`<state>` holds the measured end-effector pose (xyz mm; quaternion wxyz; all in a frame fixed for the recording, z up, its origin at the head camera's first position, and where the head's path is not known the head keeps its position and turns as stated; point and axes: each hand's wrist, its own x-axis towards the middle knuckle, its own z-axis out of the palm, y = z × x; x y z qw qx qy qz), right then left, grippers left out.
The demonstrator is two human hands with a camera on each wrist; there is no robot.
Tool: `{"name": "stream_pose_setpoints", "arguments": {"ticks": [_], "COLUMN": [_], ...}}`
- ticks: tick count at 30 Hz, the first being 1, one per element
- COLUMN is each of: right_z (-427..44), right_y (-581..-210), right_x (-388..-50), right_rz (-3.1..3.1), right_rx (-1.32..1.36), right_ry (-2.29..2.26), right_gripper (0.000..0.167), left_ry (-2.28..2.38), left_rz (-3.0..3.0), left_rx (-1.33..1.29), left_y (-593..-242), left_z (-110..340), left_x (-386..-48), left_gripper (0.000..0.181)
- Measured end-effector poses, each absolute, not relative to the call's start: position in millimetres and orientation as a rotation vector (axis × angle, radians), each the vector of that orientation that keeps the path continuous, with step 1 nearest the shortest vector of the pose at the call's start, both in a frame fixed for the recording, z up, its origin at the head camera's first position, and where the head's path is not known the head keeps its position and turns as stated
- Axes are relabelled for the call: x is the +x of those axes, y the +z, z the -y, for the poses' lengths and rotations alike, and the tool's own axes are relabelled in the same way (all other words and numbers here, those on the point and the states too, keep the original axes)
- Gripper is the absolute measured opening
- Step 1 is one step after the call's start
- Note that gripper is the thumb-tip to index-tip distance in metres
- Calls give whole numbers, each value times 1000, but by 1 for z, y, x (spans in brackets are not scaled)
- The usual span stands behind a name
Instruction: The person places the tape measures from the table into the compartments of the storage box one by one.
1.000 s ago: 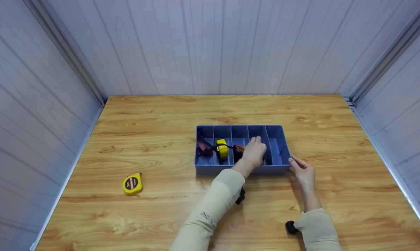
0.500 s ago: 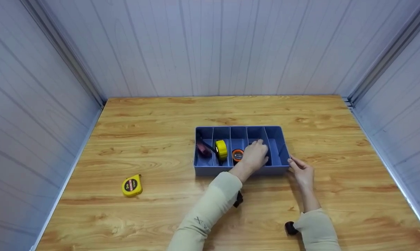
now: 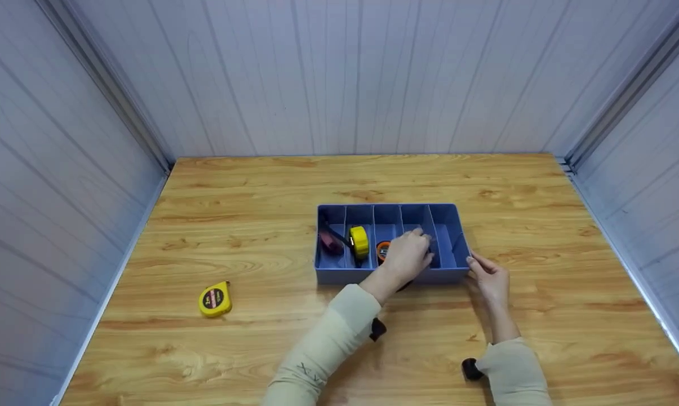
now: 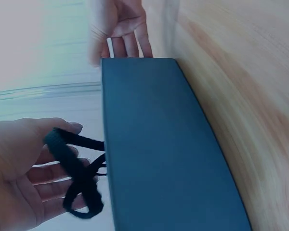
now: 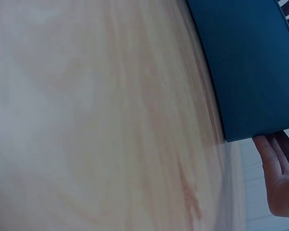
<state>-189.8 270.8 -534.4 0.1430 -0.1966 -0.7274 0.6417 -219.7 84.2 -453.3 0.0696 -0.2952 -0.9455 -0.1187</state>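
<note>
A blue divided box (image 3: 393,276) stands on the wooden table. My left hand (image 3: 407,256) reaches into its fourth compartment from the left, fingertips partly hidden. In the left wrist view a looped black strap (image 4: 77,168) hangs over the box's front rim before my left hand (image 4: 26,175), whose fingers are spread loosely and apart from the thumb. What the strap belongs to is hidden. My right hand (image 3: 489,282) touches the box's right end near the front corner; the right wrist view shows straight fingers (image 5: 269,156) against it.
The box holds a dark reddish item (image 3: 331,242) with a black strap, a yellow tape measure (image 3: 359,242) and a round black item with an orange ring (image 3: 382,251). Another yellow tape measure (image 3: 214,299) lies at left on the table. Panelled walls (image 3: 339,79) enclose the table.
My left forearm has shifted slightly left and toward the front. The black strap that crossed the second and third compartments has left there. My right hand stays at the box's end.
</note>
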Motion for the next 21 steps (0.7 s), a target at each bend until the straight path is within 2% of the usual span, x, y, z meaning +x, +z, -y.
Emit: {"name": "stream_pose_setpoints", "arguments": {"ticks": [5, 14, 18, 21], "right_z": [-271, -271, -271, -271], "right_y": [-534, -533, -534, -534], "right_x": [-189, -190, -190, -190], "right_rz": [2057, 2154, 2131, 2099], "right_rx": [-568, -595, -581, -576], "right_ry": [1907, 1834, 1868, 1911], "right_gripper": [20, 36, 35, 27], "left_ry": [-399, -433, -465, -501], "left_rz": [2805, 2760, 2731, 2727], "left_rx": [-889, -857, -842, -838], "left_y": [-448, -446, -448, -449], "left_z": [-74, -55, -47, -41], "left_x": [-215, -206, -204, -203], "left_gripper": [26, 30, 31, 31]}}
